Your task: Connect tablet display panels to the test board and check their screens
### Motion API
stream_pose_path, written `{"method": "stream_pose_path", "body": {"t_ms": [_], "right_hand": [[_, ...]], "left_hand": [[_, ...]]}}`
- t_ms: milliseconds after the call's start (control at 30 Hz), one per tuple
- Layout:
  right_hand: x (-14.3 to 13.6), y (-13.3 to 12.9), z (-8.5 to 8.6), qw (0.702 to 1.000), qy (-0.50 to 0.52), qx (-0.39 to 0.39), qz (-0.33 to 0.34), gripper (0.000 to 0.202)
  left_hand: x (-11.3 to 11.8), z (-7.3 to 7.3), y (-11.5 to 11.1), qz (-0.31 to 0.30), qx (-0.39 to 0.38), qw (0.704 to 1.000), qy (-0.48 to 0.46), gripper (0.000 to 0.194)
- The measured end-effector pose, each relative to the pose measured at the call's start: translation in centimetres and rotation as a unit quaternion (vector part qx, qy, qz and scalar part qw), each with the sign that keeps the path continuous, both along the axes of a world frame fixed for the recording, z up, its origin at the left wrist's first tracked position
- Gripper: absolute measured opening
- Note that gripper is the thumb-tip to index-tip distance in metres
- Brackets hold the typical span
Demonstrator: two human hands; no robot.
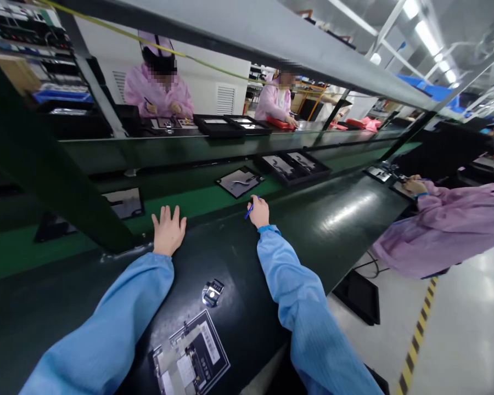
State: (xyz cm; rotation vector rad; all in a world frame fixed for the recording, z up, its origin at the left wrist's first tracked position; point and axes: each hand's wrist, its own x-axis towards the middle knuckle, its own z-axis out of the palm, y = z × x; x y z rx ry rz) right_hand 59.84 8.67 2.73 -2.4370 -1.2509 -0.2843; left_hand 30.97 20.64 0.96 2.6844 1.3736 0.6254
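My left hand [168, 231] rests at the edge of the green conveyor belt, palm down with fingers spread and nothing in it. In my right hand [260, 213], also near the belt's edge, is a slim blue pen-like tool [248, 212]; its exact kind is too small to tell. Just beyond that hand, a flat grey panel with a black border [234, 184] and a curved strip lies on the belt. Nearer to me, on the dark bench, an opened device with a labelled black battery [208, 351] lies between my forearms. Above it sits a small shiny black-and-silver piece [213, 293].
Black trays with panels [292, 164] ride the green belt [189, 202]. A slanted dark post [86, 192] stands left of my left hand, and a grey beam [247, 38] crosses overhead. Co-workers in pink [456, 219] work at right and across the line. A black tray [360, 296] is on the floor.
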Motion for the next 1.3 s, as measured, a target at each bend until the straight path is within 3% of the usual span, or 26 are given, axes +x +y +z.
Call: {"method": "stream_pose_path", "body": {"t_ms": [167,267,400,500,633,767,833,900,967,1033,1100,1167,1300], "right_hand": [[-1.1,5.2,-0.2,1.0,-0.011,-0.016,0.022,0.033],[0.5,6.0,0.0,1.0,-0.025,-0.018,0.007,0.033],[7.3,3.7,1.6,0.995,-0.05,-0.007,-0.09,0.036],[13.1,1.8,2.7,0.985,-0.061,-0.016,-0.162,0.046],[17.9,1.9,4.0,0.98,-0.057,-0.089,-0.169,0.037],[21.0,2.2,7.8,0.975,-0.055,-0.164,-0.142,0.037],[22.4,0.5,10.3,0.97,-0.06,-0.194,-0.132,0.04],[23.1,-2.7,12.4,0.965,-0.067,-0.217,-0.128,0.038],[22.7,-7.3,13.3,0.961,-0.074,-0.235,-0.128,0.036],[20.9,-12.5,12.9,0.958,-0.079,-0.245,-0.124,0.036],[17.9,-17.5,11.7,0.958,-0.081,-0.248,-0.117,0.042],[14.1,-22.0,9.9,0.959,-0.083,-0.242,-0.123,0.031],[5.0,-27.2,6.4,0.959,-0.083,-0.213,-0.167,0.021]], "left_hand": [[3.4,0.1,-0.7,0.016,-0.004,1.0,0.01,0.065],[6.1,0.5,-1.3,-0.003,-0.003,0.999,0.035,0.064],[8.2,0.6,-1.7,-0.065,0.0,0.995,0.073,0.063],[8.7,0.5,-1.5,-0.058,-0.006,0.994,0.088,0.064],[8.9,0.5,-1.2,-0.048,-0.022,0.995,0.086,0.067],[8.9,0.8,-1.1,-0.047,-0.039,0.995,0.073,0.068],[8.9,0.9,-1.1,-0.043,-0.039,0.996,0.075,0.068],[8.8,0.9,-1.1,-0.04,-0.039,0.996,0.075,0.067],[8.8,0.9,-1.2,-0.044,-0.041,0.996,0.068,0.067],[8.8,0.7,-1.3,-0.052,-0.04,0.996,0.056,0.068],[8.8,0.5,-1.4,-0.058,-0.038,0.997,0.043,0.068],[8.7,0.4,-1.5,-0.06,-0.04,0.997,0.034,0.068],[8.0,1.4,-1.4,-0.077,-0.088,0.993,0.016,0.073]]}}
